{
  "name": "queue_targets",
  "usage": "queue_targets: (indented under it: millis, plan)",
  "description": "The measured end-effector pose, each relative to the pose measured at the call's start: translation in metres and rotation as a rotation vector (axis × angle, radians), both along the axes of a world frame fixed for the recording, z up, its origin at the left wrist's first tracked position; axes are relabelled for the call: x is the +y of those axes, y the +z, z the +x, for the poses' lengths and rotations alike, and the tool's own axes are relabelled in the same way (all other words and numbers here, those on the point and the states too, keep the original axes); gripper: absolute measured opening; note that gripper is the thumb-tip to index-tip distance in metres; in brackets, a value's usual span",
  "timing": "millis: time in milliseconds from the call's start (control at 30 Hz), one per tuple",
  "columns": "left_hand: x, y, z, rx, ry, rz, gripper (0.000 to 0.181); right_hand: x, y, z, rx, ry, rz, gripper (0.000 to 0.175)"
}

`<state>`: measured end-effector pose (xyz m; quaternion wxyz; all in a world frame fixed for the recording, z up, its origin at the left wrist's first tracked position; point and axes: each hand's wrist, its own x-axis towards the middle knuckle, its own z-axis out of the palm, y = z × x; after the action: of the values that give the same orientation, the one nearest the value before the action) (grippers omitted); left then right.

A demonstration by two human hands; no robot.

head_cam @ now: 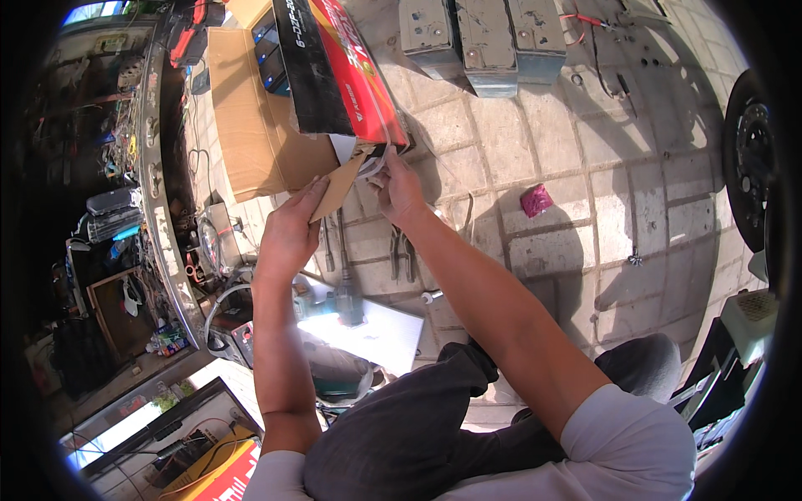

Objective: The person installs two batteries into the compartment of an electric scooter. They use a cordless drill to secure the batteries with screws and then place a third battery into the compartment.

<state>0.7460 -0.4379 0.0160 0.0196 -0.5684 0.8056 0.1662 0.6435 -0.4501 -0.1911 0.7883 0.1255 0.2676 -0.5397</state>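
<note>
An opened cardboard carton [366, 81] with a red and black printed side lies in front of me. My left hand [289, 232] grips a narrow end flap [340, 188] of the carton between thumb and fingers. At the carton's near corner, my right hand [401, 191] has its fingers around a pale plastic strap [373, 169], which runs up along the red side. Dark batteries [266, 50] with blue parts show inside the carton. A wide brown flap [241, 125] is folded out to the left. My right fingertips are partly hidden by the corner.
Three dusty grey batteries [485, 44] stand beyond the carton. Pliers [401, 253], a wrench [431, 296] and a power driver [346, 294] lie near my knees. A pink packet [536, 200] sits on the brick paving, with a wheel [749, 169] at far right. Left are cluttered shelves [113, 213].
</note>
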Motion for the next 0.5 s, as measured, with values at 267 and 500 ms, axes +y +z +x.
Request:
queue_targets:
  millis: [267, 500]
  plan:
    - [0.039, 0.013, -0.002, -0.077, 0.094, 0.134, 0.060, 0.046, -0.012, 0.011, -0.035, 0.030, -0.007, 0.025]
    - [0.108, 0.035, -0.008, -0.210, 0.014, 0.284, 0.058, 0.150, 0.005, 0.005, -0.121, -0.002, 0.129, 0.026]
